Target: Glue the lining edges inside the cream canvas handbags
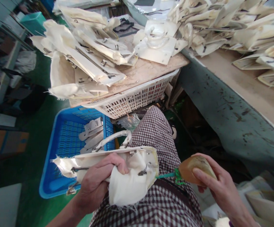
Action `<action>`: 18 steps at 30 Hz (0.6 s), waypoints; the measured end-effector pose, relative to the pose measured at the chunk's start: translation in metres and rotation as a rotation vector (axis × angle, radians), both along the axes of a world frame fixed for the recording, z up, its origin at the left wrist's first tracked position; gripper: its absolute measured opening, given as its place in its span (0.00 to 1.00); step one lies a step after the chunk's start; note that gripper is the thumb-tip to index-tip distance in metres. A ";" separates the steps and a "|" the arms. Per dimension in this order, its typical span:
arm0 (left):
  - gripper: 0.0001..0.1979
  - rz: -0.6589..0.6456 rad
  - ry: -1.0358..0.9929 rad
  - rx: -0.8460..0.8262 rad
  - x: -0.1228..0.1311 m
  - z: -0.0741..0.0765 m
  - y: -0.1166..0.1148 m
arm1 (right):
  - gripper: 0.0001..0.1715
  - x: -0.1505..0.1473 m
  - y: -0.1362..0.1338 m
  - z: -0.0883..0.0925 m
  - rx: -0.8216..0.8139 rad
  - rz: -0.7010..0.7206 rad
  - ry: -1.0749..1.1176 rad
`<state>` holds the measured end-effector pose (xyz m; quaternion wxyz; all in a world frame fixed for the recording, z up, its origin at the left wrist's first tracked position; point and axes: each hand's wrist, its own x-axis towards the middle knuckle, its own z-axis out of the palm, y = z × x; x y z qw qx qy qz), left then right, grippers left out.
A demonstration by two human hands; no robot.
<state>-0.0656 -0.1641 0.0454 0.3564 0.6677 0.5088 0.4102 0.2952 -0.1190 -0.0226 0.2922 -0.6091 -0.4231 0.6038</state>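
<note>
The left hand (94, 182) grips a white bag (128, 186) over the checked lap (148, 130). The right hand (222, 181) holds a brown bottle (195, 170), its green tip (166, 175) at the bag's edge. A blue basket (47, 157) sits left.

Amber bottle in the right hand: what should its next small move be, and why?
Probably ease the green nozzle slightly along the edge of the cream bag, squeezing gently: the nozzle ends at or very near that edge, the right hand grips the amber bottle, and the left hand holds the bag.
</note>
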 end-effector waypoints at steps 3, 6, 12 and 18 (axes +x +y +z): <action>0.14 0.012 -0.003 -0.004 0.001 0.001 0.000 | 0.33 0.001 0.000 -0.005 -0.053 -0.016 0.073; 0.14 0.029 -0.012 -0.008 0.001 0.000 0.000 | 0.33 -0.001 0.003 -0.007 -0.045 -0.014 0.064; 0.14 0.037 -0.046 -0.056 -0.001 -0.004 -0.003 | 0.33 -0.008 0.000 -0.017 0.169 -0.054 -0.131; 0.13 0.068 -0.043 -0.053 0.001 -0.002 0.000 | 0.27 -0.010 -0.010 -0.029 0.356 -0.091 -0.180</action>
